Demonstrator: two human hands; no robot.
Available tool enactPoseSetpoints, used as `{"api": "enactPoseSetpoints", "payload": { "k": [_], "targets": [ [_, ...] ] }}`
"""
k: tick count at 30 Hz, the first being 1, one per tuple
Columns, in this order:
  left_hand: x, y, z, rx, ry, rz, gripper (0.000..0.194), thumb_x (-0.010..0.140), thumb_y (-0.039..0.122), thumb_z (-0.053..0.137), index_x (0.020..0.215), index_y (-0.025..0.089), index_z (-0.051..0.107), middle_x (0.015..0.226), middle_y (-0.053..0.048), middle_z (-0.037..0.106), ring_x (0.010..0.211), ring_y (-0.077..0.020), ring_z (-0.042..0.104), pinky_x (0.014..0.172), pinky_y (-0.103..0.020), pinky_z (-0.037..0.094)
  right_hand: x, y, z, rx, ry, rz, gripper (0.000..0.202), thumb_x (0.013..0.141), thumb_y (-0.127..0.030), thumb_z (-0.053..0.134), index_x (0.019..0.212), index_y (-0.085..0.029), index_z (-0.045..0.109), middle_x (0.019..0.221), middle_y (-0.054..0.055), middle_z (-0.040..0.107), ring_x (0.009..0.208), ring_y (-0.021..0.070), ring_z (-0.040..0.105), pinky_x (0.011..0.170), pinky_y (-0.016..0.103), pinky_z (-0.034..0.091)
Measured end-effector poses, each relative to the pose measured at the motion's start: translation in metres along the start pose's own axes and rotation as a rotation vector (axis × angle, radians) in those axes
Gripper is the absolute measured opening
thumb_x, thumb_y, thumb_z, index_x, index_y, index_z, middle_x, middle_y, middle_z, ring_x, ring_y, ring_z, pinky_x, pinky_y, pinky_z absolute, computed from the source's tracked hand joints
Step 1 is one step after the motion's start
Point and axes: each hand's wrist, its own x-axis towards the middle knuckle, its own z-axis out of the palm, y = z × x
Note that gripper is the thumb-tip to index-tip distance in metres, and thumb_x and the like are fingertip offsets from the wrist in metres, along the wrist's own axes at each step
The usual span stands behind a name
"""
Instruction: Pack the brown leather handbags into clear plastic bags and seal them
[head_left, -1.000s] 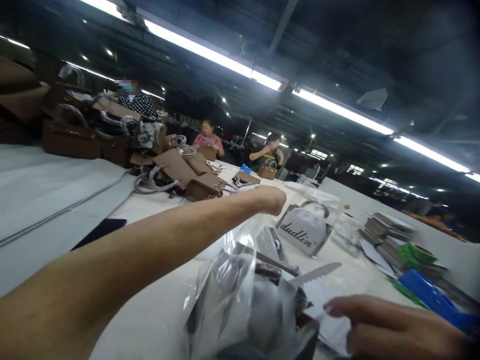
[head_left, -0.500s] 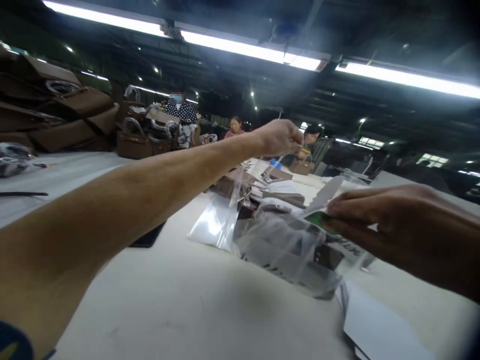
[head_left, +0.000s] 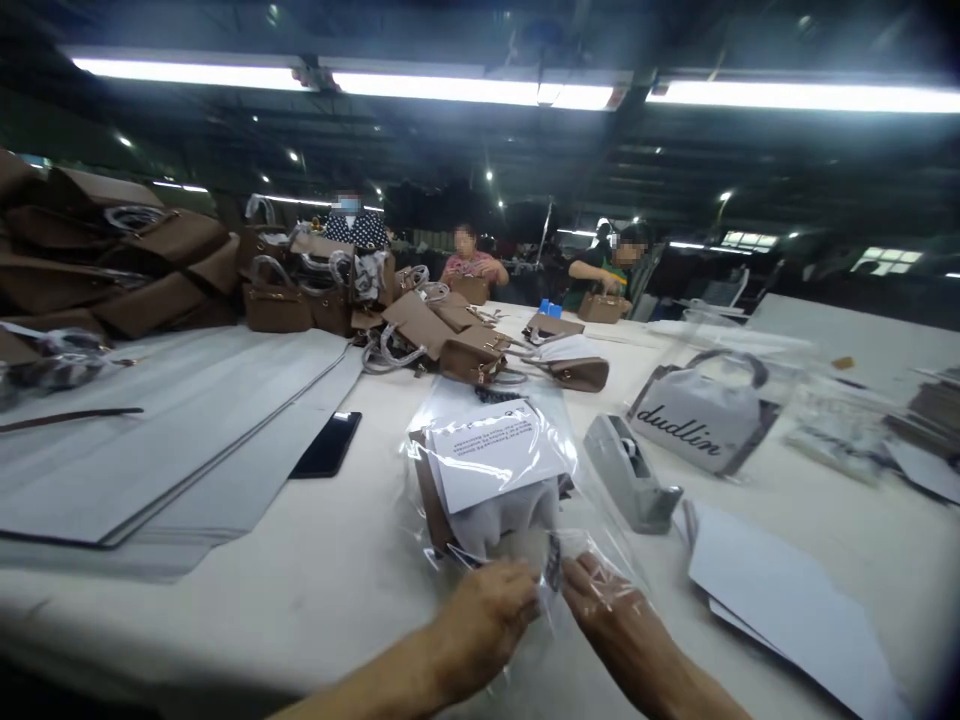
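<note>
A clear plastic bag point(head_left: 564, 420) lies in front of me around a brown handbag point(head_left: 430, 490) in white cloth point(head_left: 517, 515). On top of the cloth, inside the plastic, rests a white printed card point(head_left: 499, 455). My left hand point(head_left: 484, 615) is closed on the near edge of the plastic bag. My right hand point(head_left: 611, 600) pinches the same edge just to the right, with shiny film over part of its fingers. Grey and close by on the right stands a tape dispenser point(head_left: 628, 475).
White sheets point(head_left: 780, 610) lie at right, below a wrapped handbag point(head_left: 701, 415). A black phone point(head_left: 327, 446) sits beside grey sheets point(head_left: 187, 430). Brown handbags point(head_left: 416, 325) are heaped farther back, with a larger pile point(head_left: 142, 260) at left. Several people work across the table.
My left arm has come back from its far reach, and both hands are now together at the near edge of the plastic. The green item in my right hand is gone from view.
</note>
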Motion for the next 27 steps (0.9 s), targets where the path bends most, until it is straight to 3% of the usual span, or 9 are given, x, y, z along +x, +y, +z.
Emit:
{"api": "enactPoseSetpoints", "payload": {
  "k": [3,7,9,12,15,18,22,24,27],
  "targets": [
    [-0.009,0.001,0.012,-0.219,-0.02,-0.115,0.016,0.085,0.015,0.043,0.078,0.017,0.057,0.085,-0.003,0.065,0.08,-0.0132,0.062,0.076,-0.022,0.049,-0.014,-0.005,0.006,0.031,0.003,-0.009,0.029,0.072,0.005,0.039,0.077,-0.016,0.059,0.081,0.008,0.059,0.071,0.0185,0.058,0.058,0.027,0.051],
    [-0.004,0.009,-0.01,-0.261,0.09,-0.137,0.019,0.086,0.016,0.044,0.093,0.019,0.061,0.097,-0.003,0.065,0.09,-0.0126,0.061,0.082,-0.022,0.049,-0.044,-0.004,-0.001,0.111,0.008,0.114,0.023,0.076,0.001,0.041,0.073,-0.016,0.056,0.097,0.01,0.06,0.091,0.0222,0.059,0.059,0.025,0.052],
    [-0.001,0.015,-0.023,-0.224,0.143,-0.151,0.021,0.086,0.016,0.046,0.099,0.02,0.062,0.1,-0.004,0.065,0.094,-0.0132,0.06,0.085,-0.024,0.049,-0.06,-0.007,-0.006,0.202,0.061,0.165,0.025,0.079,-0.001,0.04,0.087,-0.017,0.058,0.105,0.011,0.059,0.098,0.0208,0.057,0.067,0.026,0.053],
    [0.003,0.026,-0.036,-0.159,0.213,-0.16,0.024,0.085,0.015,0.049,0.105,0.02,0.061,0.103,-0.005,0.064,0.097,-0.014,0.059,0.086,-0.026,0.049,-0.066,-0.018,-0.013,0.359,0.265,0.214,0.038,0.082,-0.002,0.037,0.114,-0.017,0.052,0.103,0.01,0.059,0.095,0.0163,0.058,0.077,0.026,0.052],
    [0.005,0.036,-0.042,-0.084,0.269,-0.121,0.026,0.083,0.013,0.051,0.107,0.018,0.061,0.104,-0.007,0.062,0.098,-0.0148,0.058,0.086,-0.029,0.05,-0.044,-0.028,-0.011,0.432,0.394,0.248,0.044,0.083,-0.003,0.038,0.124,-0.018,0.046,0.107,0.01,0.059,0.102,0.0178,0.055,0.083,0.029,0.05],
    [0.005,0.045,-0.041,0.026,0.334,-0.014,0.028,0.08,0.009,0.052,0.107,0.015,0.06,0.103,-0.009,0.062,0.099,-0.0176,0.057,0.085,-0.033,0.05,-0.004,-0.028,-0.002,0.448,0.488,0.245,0.044,0.083,-0.005,0.042,0.126,-0.017,0.045,0.115,0.013,0.054,0.112,0.0218,0.048,0.09,0.035,0.046],
    [0.005,0.049,-0.034,0.173,0.42,0.161,0.024,0.079,0.011,0.053,0.101,0.013,0.061,0.099,-0.011,0.063,0.099,-0.021,0.056,0.085,-0.037,0.048,0.045,-0.019,0.007,0.572,0.617,0.364,0.031,0.086,-0.017,0.04,0.113,-0.015,0.056,0.109,0.014,0.056,0.105,0.0237,0.052,0.085,0.04,0.047],
    [0.006,0.047,-0.03,0.261,0.468,0.178,0.023,0.08,0.02,0.054,0.1,0.013,0.061,0.099,-0.012,0.063,0.097,-0.022,0.057,0.084,-0.039,0.047,0.06,-0.014,0.004,0.725,0.565,0.531,0.026,0.087,-0.024,0.04,0.103,-0.016,0.06,0.098,0.01,0.059,0.09,0.0209,0.057,0.078,0.037,0.048],
    [0.009,0.043,-0.032,0.371,0.514,0.114,0.018,0.078,0.019,0.055,0.094,0.014,0.062,0.082,-0.008,0.064,0.078,-0.0192,0.059,0.075,-0.038,0.048,0.068,-0.011,-0.003,1.031,0.327,0.81,0.025,0.084,-0.037,0.047,0.094,-0.017,0.06,0.074,0.004,0.062,0.064,0.0161,0.058,0.061,0.029,0.049]
  ]
}}
